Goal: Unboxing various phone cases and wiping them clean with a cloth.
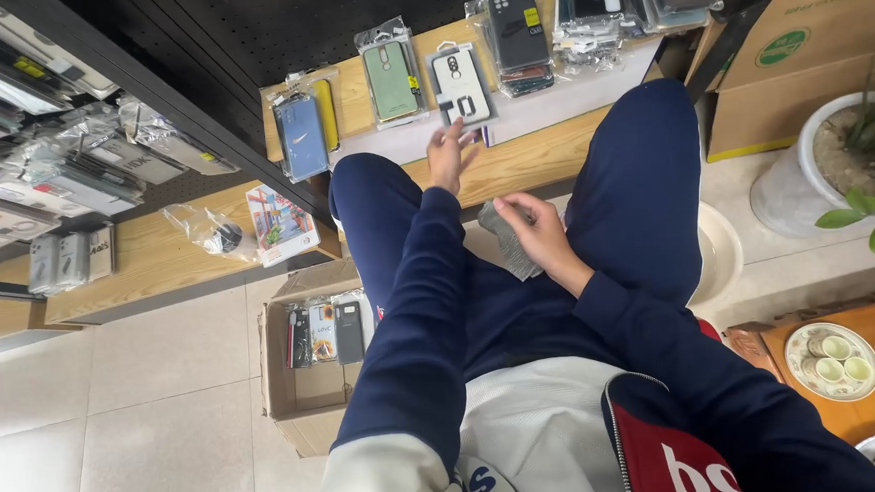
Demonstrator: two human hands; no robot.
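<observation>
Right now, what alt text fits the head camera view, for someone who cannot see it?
A seated person in navy sleeves reaches the left hand, fingers open, toward a packaged white phone case on a wooden shelf, while the right hand holds a grey case over the lap. A cardboard box of cases sits on the tiled floor.

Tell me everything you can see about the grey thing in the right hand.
The grey item is a flat, rectangular piece, apparently a phone case, with a finely textured or speckled surface. It lies tilted over the person's lap, long side running diagonally. The right hand grips its upper end, fingers curled over the edge. Nothing else touches it.
</observation>
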